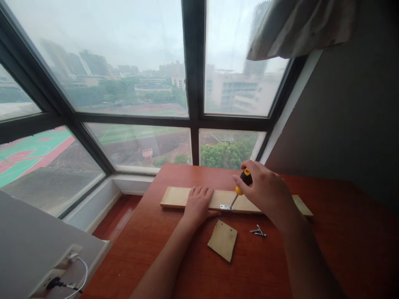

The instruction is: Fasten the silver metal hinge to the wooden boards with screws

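Observation:
A long, pale wooden board (177,197) lies across the reddish-brown table. My left hand (198,203) grips it left of centre, fingers over the top and thumb by the near edge. In my right hand (268,187) is a black-and-yellow screwdriver (239,190), held by its handle and tilted. Its shaft runs down to a small silver metal plate with holes (226,207) at the board's near edge. The contact at the tip is too small to make out. Closer to me lies a small, irregular wooden piece (223,241) with two dark holes.
Several loose screws (258,231) lie on the table (140,253), right of the small wooden piece. Large windows (134,58) rise beyond the table. At lower left, a wall socket (65,259) has a white cable and a black plug in it. Cloth (299,29) hangs at upper right.

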